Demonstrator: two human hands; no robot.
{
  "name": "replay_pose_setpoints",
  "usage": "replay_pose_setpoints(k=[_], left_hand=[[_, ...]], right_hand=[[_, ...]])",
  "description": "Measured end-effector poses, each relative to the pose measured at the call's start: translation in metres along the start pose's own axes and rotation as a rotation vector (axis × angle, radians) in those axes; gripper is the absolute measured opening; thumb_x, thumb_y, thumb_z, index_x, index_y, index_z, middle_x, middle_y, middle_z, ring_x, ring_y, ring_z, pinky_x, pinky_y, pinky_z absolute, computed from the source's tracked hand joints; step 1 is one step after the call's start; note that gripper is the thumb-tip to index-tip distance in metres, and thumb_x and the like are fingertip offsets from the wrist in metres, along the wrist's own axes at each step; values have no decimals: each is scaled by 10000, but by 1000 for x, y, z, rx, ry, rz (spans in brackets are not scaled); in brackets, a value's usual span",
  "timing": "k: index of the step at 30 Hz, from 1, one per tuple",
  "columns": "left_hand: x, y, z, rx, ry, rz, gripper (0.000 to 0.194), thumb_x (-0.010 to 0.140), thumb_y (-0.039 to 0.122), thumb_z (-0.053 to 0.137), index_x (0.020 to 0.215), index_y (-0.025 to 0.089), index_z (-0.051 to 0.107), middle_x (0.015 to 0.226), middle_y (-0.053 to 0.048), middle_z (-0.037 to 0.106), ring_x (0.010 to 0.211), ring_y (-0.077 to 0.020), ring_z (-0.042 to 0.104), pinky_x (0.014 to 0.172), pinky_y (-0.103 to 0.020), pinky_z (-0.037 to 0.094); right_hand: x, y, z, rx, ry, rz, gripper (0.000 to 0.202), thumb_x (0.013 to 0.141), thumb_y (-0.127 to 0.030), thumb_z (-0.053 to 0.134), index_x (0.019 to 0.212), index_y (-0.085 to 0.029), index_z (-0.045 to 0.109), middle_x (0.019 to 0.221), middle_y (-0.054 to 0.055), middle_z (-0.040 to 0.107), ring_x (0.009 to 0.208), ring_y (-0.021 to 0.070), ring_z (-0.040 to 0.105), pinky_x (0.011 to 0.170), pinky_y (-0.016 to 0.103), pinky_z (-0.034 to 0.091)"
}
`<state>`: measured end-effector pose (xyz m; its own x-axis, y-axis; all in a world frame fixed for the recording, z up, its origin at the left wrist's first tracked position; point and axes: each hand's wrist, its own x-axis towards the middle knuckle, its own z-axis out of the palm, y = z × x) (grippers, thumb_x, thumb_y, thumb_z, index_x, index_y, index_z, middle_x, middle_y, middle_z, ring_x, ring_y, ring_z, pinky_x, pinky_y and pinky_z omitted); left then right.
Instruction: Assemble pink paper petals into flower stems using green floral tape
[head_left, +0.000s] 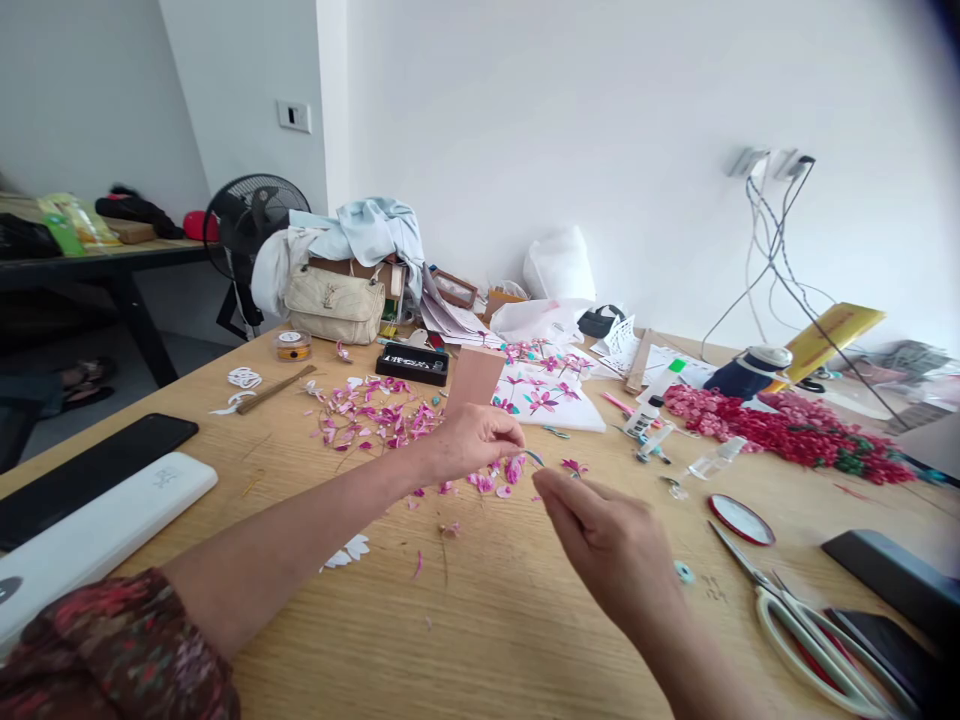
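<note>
A thin blue-green strip (534, 457) spans the small gap between my hands over the middle of the table. My left hand (480, 440) is closed in a pinch at one end of it. At the other end my right hand (611, 535) is closed too, thumb on top; its other fingers are mostly hidden. Behind my left hand stands a pinkish-brown card (475, 377). Loose pink petals (382, 410) lie scattered beyond my left forearm. Several finished-looking pink flowers with teal leaves (541, 400) rest on a white sheet (585, 408).
Large white-handled scissors (799, 625) and a round red-rimmed lid (741, 520) lie at right. Glue bottles (643, 418) stand near a pink-red bundle of strands (795, 430). On the left are a black phone (105, 470) and a long white device (112, 540). A beige handbag (335, 303) sits behind.
</note>
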<state>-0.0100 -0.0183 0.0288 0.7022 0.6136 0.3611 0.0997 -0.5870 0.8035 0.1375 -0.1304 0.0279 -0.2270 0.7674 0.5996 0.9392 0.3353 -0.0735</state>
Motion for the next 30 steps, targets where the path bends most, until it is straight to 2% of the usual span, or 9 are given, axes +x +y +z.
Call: replay_pose_setpoints(k=[3,5,11,14,17,20,22,26,30], left_hand=[[-3,7,0,16,-105,60,92,737,158,546,727,129,633,738,-23,607,716,-108,538,685,-214,397],[-4,10,0,-79,-144,33,80,732,160,557,738,133,632,738,-20,605,707,-103,534,676,-214,401],[-2,4,2,-413,-41,-81,105,714,232,589,710,128,605,634,18,545,564,-60,461,549,-184,362],[1,-2,4,-380,75,-100,101,709,215,583,696,115,596,634,12,547,574,-65,470,558,-186,366],[2,-4,5,-134,136,-98,91,725,186,551,691,118,599,643,10,555,583,-74,476,565,-193,370],[0,-1,6,119,57,8,104,737,132,524,681,125,611,696,-5,584,653,-92,505,628,-206,385],[-2,2,6,182,-40,73,115,735,100,519,683,129,618,710,-10,595,693,-100,518,666,-210,388],[-5,6,7,-33,-154,29,88,737,148,538,726,141,625,712,-6,601,658,-94,523,622,-203,395],[-2,1,7,-306,-52,-51,125,731,248,563,747,135,613,679,2,575,600,-77,494,576,-198,384]], right_hand=[[17,10,-19,-69,27,66,267,817,-315,430,733,-235,671,562,15,631,462,114,527,455,212,324],[27,23,-20,39,3,149,238,797,-327,461,743,-232,673,594,9,648,503,125,550,474,216,350],[21,43,28,566,-28,317,265,780,-371,496,746,-176,672,690,27,672,641,161,590,567,233,441],[5,27,42,440,-37,297,272,804,-346,466,766,-177,676,588,8,637,530,123,556,502,199,401],[-2,4,31,127,-40,182,294,834,-303,410,752,-197,672,463,-16,561,400,88,470,427,187,303],[6,-5,8,-82,-101,49,319,838,-255,370,696,-209,653,446,-14,535,367,84,422,402,200,229],[18,1,-6,-74,-152,11,302,823,-251,384,681,-210,647,474,-8,546,396,87,432,416,198,240],[38,32,-7,327,-174,131,239,791,-316,464,697,-203,653,619,13,629,560,118,524,518,208,364],[34,47,26,714,-150,274,261,759,-385,498,726,-175,649,654,18,632,588,131,529,541,228,401]])
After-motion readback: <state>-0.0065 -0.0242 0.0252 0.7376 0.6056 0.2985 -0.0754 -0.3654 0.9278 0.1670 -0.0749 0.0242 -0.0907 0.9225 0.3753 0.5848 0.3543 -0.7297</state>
